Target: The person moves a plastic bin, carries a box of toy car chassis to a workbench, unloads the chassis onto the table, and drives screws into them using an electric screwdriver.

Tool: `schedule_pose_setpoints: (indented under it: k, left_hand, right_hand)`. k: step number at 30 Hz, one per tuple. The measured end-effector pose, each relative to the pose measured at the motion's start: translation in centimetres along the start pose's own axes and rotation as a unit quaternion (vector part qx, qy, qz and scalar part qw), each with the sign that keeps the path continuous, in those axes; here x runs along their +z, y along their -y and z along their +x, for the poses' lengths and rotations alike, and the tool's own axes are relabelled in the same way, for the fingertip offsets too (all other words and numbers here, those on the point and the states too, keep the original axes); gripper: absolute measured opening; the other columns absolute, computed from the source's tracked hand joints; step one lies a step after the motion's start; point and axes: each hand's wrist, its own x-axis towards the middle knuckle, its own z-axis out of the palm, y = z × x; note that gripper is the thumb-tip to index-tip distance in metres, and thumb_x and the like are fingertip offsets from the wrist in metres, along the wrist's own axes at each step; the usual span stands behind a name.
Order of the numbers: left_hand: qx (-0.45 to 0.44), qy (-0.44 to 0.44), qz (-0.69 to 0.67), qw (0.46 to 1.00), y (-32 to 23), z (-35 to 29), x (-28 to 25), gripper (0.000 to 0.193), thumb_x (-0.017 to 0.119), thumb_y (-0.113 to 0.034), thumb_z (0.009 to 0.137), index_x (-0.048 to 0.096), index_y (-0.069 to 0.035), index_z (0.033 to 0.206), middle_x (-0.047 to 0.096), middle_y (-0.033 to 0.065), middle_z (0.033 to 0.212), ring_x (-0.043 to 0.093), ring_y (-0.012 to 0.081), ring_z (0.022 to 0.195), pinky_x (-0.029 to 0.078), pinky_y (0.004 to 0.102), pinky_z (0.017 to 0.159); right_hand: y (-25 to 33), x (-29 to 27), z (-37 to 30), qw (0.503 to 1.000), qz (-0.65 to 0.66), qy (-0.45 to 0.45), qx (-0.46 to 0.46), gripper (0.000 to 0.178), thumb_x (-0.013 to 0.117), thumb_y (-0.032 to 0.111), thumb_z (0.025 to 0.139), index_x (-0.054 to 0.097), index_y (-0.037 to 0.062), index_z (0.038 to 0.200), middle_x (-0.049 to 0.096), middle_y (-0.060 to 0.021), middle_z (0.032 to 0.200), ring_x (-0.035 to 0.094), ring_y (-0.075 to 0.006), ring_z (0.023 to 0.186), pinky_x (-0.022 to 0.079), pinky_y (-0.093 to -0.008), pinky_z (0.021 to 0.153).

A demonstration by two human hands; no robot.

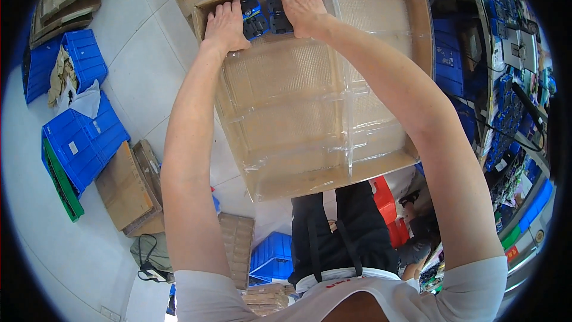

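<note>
I see two blue-black toy cars (255,25) in the brown cardboard tray (286,128), most spots left, left hand (225,27) and right hand (302,11) hold unclear.

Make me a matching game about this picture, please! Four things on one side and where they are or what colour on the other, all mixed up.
Things:
1. Left hand
2. Right hand
3. Trousers
4. Green plastic piece

Places and colours:
A. Black
B. Next to a blue crate, in the left part of the picture
C. Just right of the blue-and-black toys
D. Just left of the blue-and-black toys

Right pairs: 1-D, 2-C, 3-A, 4-B
</note>
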Motion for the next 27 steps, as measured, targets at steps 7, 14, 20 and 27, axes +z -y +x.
schedule_pose_setpoints:
  k: [7, 14, 20, 27]
  left_hand:
    - [0.030, -0.055, -0.002, 0.998, 0.5, -1.0, -0.2, 0.112, 0.093, -0.030, 0.054, 0.035, 0.002, 0.144, 0.053, 0.0224, 0.135, 0.049, 0.0371, 0.130, 0.038, 0.0508, 0.113]
    - [0.037, -0.056, 0.041, 0.997, -0.2, -0.4, -0.1, 0.105, 0.092, -0.030, 0.055, 0.039, 0.001, 0.139, 0.053, 0.0216, 0.134, 0.050, 0.0365, 0.129, 0.039, 0.0508, 0.111]
    - [0.042, -0.047, 0.028, 0.998, 0.1, -0.1, -0.1, 0.097, 0.091, -0.029, 0.053, 0.043, 0.000, 0.133, 0.056, 0.0207, 0.129, 0.053, 0.0361, 0.125, 0.042, 0.0478, 0.108]
    - [0.054, -0.095, -0.030, 0.994, 0.9, -0.2, -1.0, 0.100, 0.088, -0.030, 0.051, 0.043, 0.001, 0.135, 0.058, 0.0221, 0.128, 0.053, 0.0390, 0.123, 0.045, 0.0482, 0.105]
  right_hand:
    - [-0.9, 0.4, -0.4, 0.999, 0.001, -0.034, -0.004, 0.088, 0.087, 0.021, 0.063, 0.047, 0.0007, 0.138, 0.056, -0.0122, 0.129, 0.053, -0.0276, 0.124, 0.041, -0.0524, 0.103]
    - [-1.1, 2.1, -0.4, 0.997, 0.019, -0.077, 0.006, 0.089, 0.089, 0.025, 0.059, 0.049, 0.0004, 0.135, 0.059, -0.0127, 0.123, 0.055, -0.0290, 0.121, 0.045, -0.0511, 0.099]
    - [-1.9, 1.4, -0.4, 0.996, 0.067, -0.060, -0.029, 0.092, 0.091, 0.030, 0.053, 0.051, 0.0008, 0.130, 0.059, -0.0129, 0.121, 0.057, -0.0292, 0.118, 0.047, -0.0432, 0.098]
    - [-3.8, -1.2, -1.5, 0.985, 0.132, -0.097, -0.048, 0.087, 0.089, 0.030, 0.052, 0.052, 0.0000, 0.124, 0.060, -0.0162, 0.118, 0.057, -0.0320, 0.117, 0.048, -0.0429, 0.097]
